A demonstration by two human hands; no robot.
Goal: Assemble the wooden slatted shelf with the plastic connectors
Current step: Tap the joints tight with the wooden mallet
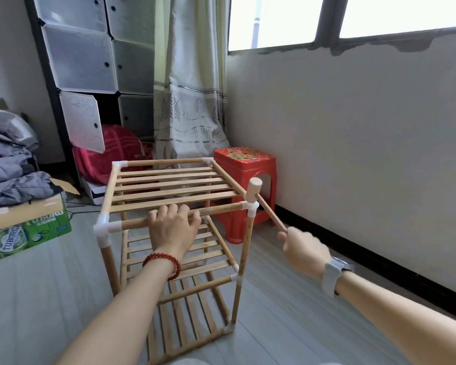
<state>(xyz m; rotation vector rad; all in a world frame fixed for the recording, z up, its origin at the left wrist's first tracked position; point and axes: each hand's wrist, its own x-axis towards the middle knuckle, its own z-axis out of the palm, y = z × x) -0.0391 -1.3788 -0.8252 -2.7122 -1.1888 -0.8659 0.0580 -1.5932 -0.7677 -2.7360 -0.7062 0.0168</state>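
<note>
A three-tier wooden slatted shelf (pixel 169 185) stands on the floor, its rods joined by white plastic connectors. My left hand (pixel 173 223) grips the top front rod near its middle. My right hand (pixel 304 250) holds the handle of a small wooden mallet (pixel 254 189). The mallet's head sits right above the white connector (pixel 250 208) at the top front right corner, touching or nearly touching it. Another white connector (pixel 104 227) caps the top front left corner.
A red plastic stool (pixel 244 164) stands behind the shelf by the wall. A green beer carton (pixel 29 227) piled with grey clothes sits at the left. A cube cabinet (pixel 90 61), a red bag and a curtain (pixel 190 88) are at the back.
</note>
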